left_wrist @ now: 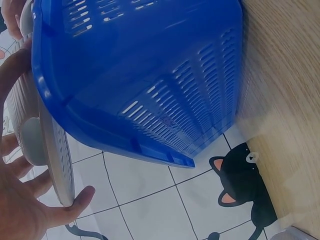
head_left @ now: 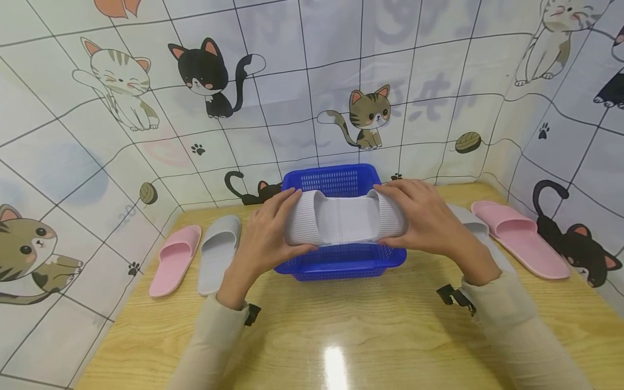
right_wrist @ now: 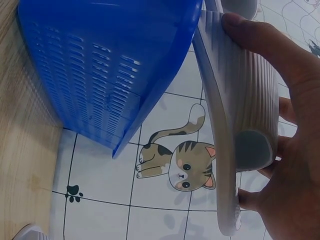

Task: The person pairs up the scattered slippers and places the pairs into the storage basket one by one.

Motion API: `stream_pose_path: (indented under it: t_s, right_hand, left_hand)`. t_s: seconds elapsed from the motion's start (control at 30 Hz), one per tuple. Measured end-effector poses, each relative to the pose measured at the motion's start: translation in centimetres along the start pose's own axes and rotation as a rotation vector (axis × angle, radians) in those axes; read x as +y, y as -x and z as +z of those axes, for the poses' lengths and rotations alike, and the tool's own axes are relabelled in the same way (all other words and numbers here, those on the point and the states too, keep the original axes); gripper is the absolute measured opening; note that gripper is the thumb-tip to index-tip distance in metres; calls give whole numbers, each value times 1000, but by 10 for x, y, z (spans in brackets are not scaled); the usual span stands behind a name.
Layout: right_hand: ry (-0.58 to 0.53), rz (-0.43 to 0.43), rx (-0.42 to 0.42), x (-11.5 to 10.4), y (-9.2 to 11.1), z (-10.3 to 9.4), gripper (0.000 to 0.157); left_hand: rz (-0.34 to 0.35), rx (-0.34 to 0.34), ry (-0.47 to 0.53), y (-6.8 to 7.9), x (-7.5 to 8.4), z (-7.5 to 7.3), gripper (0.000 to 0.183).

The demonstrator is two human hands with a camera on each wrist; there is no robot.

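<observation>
A pair of white slippers lies lengthwise across the top of a blue basket point(head_left: 336, 269), their soles meeting in the middle with the ribbed straps at the outer ends. My left hand point(head_left: 267, 230) grips the left white slipper point(head_left: 303, 221) around its strap end, thumb on the near side and fingers on the far side. On the other end, my right hand point(head_left: 429, 219) holds the right white slipper point(head_left: 392, 218) the same way. From the right wrist view, the slipper's sole point(right_wrist: 225, 165) stands beside the basket rim point(right_wrist: 192, 45).
Left on the wooden table point(head_left: 341, 325) are a pink slipper point(head_left: 176, 260) and a grey slipper point(head_left: 218, 262). To the right lie another pink slipper point(head_left: 531, 246) and a pale slipper point(head_left: 496, 249), partly behind my right wrist. A cat-patterned wall covering point(head_left: 292, 119) rises behind the basket.
</observation>
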State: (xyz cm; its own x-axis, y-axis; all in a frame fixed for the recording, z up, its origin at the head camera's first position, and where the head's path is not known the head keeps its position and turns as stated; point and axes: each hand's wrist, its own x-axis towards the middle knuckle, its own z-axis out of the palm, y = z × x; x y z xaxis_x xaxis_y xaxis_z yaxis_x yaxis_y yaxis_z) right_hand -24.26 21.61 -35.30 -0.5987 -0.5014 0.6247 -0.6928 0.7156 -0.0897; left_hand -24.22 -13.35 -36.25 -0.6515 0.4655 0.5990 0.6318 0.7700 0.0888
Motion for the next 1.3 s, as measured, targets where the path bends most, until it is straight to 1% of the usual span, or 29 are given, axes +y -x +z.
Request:
stream_pose_path:
  t_s: [0.37, 1.1, 1.3]
  right_hand:
    - [-4, -4, 2, -1, 0, 0, 103]
    - [7, -7, -3, -2, -1, 0, 104]
    - [11, 3, -12, -2, 0, 1, 104]
  left_hand:
    - [8, 17, 3, 0, 1, 1, 117]
    - [2, 0, 6, 0, 2, 0, 119]
    - [3, -3, 0, 1, 2, 2, 118]
